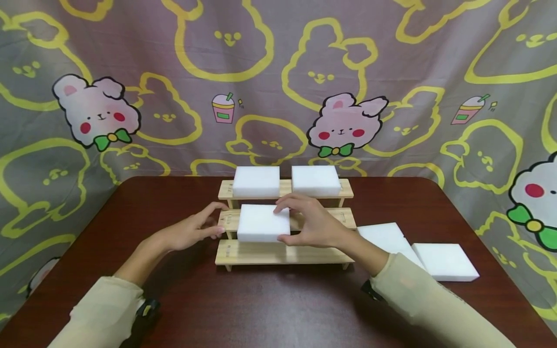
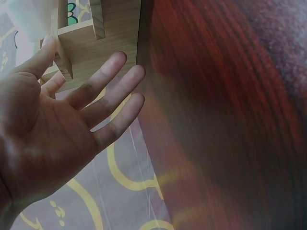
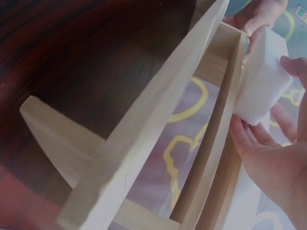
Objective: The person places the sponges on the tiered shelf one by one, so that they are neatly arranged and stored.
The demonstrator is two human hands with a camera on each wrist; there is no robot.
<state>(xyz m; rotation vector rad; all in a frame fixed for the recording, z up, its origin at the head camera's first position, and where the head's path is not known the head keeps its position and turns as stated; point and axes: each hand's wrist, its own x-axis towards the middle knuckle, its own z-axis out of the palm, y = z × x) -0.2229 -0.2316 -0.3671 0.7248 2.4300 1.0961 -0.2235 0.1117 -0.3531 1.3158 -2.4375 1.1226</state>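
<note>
A three-step wooden display rack (image 1: 278, 252) stands on the table. With thumb and fingers my right hand (image 1: 315, 224) grips the right side of a white foam block (image 1: 263, 222) at the middle step. In the right wrist view the foam block (image 3: 264, 79) sits between the right hand's (image 3: 276, 158) thumb and fingers, close against the board. My left hand (image 1: 191, 229) holds the left end of the middle step, thumb at its front and index finger at its back. The left wrist view has that hand's (image 2: 62, 115) other fingers extended beside the rack (image 2: 115, 36).
Two more foam blocks, a left one (image 1: 256, 181) and a right one (image 1: 315, 180), rest on the top step. Beyond the rack's right end, a larger white foam piece (image 1: 389, 241) and another block (image 1: 445, 262) lie on the dark table (image 1: 278, 309). A patterned curtain (image 1: 261, 96) hangs behind.
</note>
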